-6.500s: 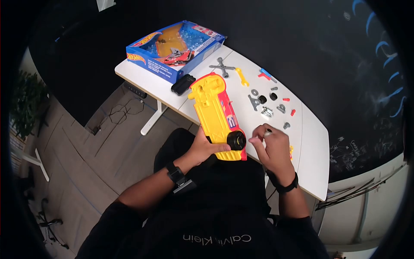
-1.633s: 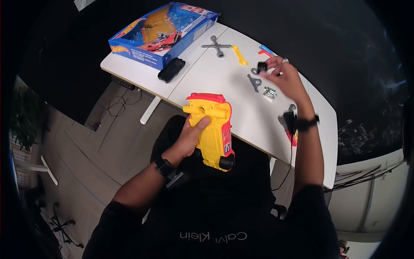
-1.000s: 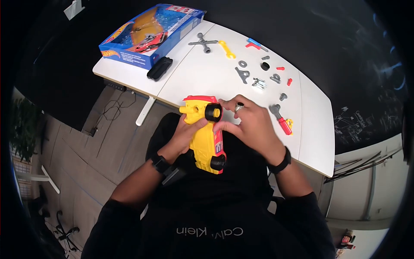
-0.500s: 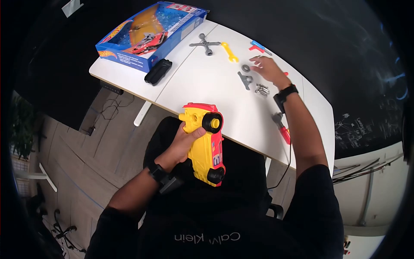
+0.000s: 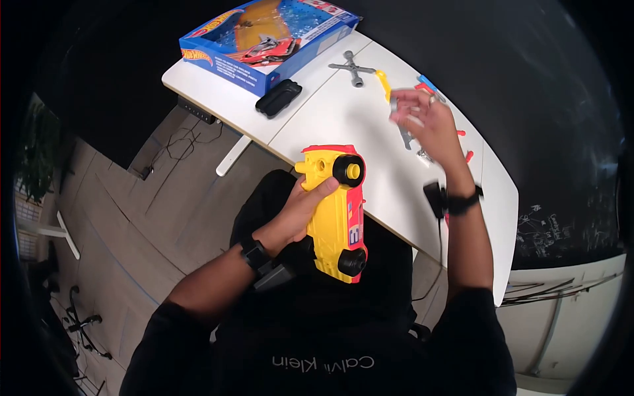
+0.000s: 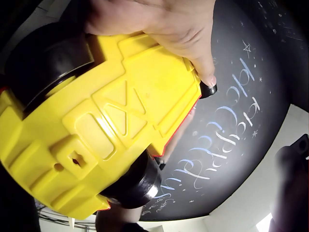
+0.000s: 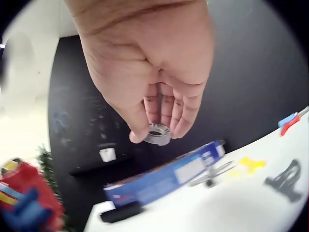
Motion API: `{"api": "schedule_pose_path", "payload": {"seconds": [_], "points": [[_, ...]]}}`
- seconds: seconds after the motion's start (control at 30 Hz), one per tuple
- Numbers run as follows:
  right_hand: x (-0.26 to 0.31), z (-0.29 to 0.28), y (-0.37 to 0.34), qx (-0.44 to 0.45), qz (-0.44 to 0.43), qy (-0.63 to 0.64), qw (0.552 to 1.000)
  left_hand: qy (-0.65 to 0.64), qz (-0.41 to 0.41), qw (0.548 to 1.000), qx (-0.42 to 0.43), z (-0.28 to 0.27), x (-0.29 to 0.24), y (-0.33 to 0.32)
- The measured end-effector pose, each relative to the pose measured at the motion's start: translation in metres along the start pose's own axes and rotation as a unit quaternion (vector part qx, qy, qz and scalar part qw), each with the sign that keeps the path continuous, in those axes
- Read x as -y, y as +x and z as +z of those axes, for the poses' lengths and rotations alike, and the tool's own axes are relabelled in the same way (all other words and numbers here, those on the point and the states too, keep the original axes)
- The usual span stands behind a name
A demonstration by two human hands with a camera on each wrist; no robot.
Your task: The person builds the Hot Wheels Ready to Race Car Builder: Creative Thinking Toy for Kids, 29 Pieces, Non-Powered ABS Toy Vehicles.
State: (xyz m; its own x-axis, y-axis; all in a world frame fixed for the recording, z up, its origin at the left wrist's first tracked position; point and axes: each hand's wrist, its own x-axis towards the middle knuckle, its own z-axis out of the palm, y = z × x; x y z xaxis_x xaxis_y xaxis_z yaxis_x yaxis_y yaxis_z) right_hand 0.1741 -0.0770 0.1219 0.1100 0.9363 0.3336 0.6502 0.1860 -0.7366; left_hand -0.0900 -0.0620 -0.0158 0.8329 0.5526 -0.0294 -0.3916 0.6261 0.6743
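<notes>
- "Hot Wheels" logos mark the blue box atop the white table; "Calvin Klein" reads upside down on the black shirt.
- Blue and white chalk lettering, only partly legible, covers the blackboard.
- The toy car, held off the table's near edge, shows its yellow underside to the head camera, its long axis running from the table toward the lap, slightly slanted.
- Three black wheels are fitted: an upper wheel and a lower wheel on the red side, and another wheel opposite the lower one.
- The person's left hand grasps the car, thumb across its underside.
- The right hand pinches one gray ring above the table.
- Beyond lie one gray cross-shaped wrench, one yellow wrench, one black tray and two small red pieces; the silver hardware is too hidden to count.
</notes>
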Motion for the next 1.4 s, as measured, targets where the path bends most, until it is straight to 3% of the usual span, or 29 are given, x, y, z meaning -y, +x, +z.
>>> {"api": "schedule_pose_path", "payload": {"seconds": [0.03,0.1,0.17,0.37,0.43,0.47,0.57,0.67,0.9,0.93,1.03,1.17,1.23,1.33,1.4], "points": [[0.029,0.01,-0.018,0.017,-0.042,0.025,0.999,-0.002,0.003,1.0,-0.003,0.002,-0.003,-0.001],[0.074,0.022,-0.045,0.064,-0.122,-0.083,0.987,-0.076,-0.029,0.996,0.027,0.005,-0.007,-0.003],[0.095,0.035,-0.064,0.073,-0.135,-0.115,0.981,-0.068,-0.02,0.997,0.011,0.003,-0.001,-0.002],[0.082,0.054,-0.079,0.032,-0.131,-0.143,0.98,-0.032,0.019,0.999,0.022,0.009,-0.002,-0.002],[0.074,0.06,-0.084,-0.025,-0.12,-0.111,0.986,-0.032,0.015,0.999,0.032,0.008,-0.002,-0.003],[0.069,0.066,-0.089,-0.027,-0.117,-0.113,0.986,0.018,0.024,0.999,0.02,0.007,0.0,-0.002],[0.064,0.078,-0.099,-0.094,-0.04,-0.108,0.989,0.078,0.039,0.996,0.006,0.01,0.001,-0.001],[0.068,0.082,-0.103,-0.122,-0.094,-0.311,0.938,0.065,0.048,0.997,-0.013,0.014,0.005,-0.003],[0.069,0.098,-0.108,-0.174,-0.035,-0.26,0.949,0.032,0.043,0.998,-0.017,0.019,0.013,-0.007],[0.076,0.094,-0.107,-0.146,0.023,-0.254,0.956,0.034,0.037,0.999,-0.014,0.018,0.014,-0.007],[0.068,0.065,-0.107,-0.185,0.068,-0.227,0.954,0.033,0.017,0.999,0.009,0.017,0.014,-0.009],[0.024,-0.021,-0.089,-0.123,0.251,-0.386,0.879,0.021,-0.004,0.999,0.024,0.017,0.014,-0.008],[-0.039,-0.074,-0.094,-0.091,0.224,-0.47,0.849,0.023,-0.004,1.0,0.017,0.016,0.013,-0.007],[-0.114,-0.129,-0.097,-0.068,0.253,-0.458,0.849,0.016,-0.017,1.0,0.005,0.012,0.011,-0.005],[-0.15,-0.15,-0.098,0.009,0.227,-0.487,0.843,0.008,-0.028,1.0,0.002,0.012,0.008,-0.003]]}}
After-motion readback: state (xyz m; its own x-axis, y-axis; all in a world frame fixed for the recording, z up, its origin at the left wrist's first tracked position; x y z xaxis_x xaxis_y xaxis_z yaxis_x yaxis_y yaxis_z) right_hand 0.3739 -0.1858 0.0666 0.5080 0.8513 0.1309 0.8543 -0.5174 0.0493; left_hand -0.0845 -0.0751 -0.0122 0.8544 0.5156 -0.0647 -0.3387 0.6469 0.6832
